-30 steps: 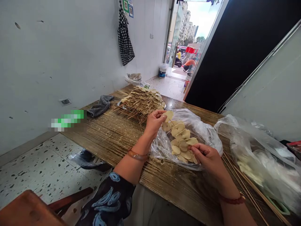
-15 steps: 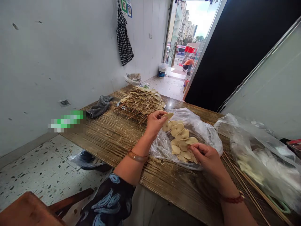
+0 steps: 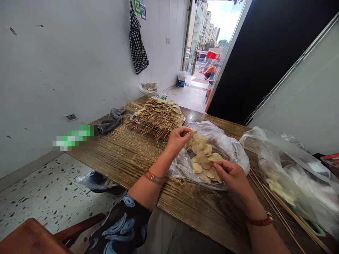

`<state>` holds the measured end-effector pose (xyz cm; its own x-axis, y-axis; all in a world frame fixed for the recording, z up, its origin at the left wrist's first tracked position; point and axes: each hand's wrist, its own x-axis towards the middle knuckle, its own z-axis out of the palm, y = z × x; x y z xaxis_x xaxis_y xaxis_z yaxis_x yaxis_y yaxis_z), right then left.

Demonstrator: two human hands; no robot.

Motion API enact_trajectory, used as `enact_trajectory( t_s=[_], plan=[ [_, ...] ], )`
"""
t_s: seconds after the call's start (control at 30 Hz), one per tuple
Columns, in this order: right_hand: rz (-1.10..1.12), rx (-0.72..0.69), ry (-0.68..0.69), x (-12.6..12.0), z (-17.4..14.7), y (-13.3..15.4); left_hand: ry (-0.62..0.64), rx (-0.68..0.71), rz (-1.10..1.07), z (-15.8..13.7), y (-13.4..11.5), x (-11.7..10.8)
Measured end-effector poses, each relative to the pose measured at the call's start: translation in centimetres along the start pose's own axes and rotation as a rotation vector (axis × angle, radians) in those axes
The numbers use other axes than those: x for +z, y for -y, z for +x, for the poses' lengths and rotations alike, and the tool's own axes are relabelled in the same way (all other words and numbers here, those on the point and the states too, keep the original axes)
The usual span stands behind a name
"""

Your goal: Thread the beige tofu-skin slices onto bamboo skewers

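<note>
Left hand (image 3: 178,139) pinches pale slice (image 3: 192,133) by edge, right hand (image 3: 232,176) fingertips together at slice cluster (image 3: 204,151), hold unclear; I judge slices light, pliable, tearable, best edge-gripped

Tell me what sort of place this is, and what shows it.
Probably a small street-side snack shop: skewered slices lie heaped on the wooden table, code signs hang on the wall, and a glass door gives onto the street.

Raised slice (image 3: 193,133) tipped, seemingly near edge-on
</note>
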<state>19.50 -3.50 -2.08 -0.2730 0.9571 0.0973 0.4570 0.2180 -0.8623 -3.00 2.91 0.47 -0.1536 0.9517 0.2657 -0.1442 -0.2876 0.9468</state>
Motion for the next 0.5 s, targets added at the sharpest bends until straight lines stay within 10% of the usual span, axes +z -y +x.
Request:
enact_trajectory(
  t_s=[0.5],
  plan=[
    [-0.053, -0.034, -0.016, -0.2, -0.32, 0.74, -0.11, -0.238, -0.261, 0.49, 0.26, -0.78]
  ],
)
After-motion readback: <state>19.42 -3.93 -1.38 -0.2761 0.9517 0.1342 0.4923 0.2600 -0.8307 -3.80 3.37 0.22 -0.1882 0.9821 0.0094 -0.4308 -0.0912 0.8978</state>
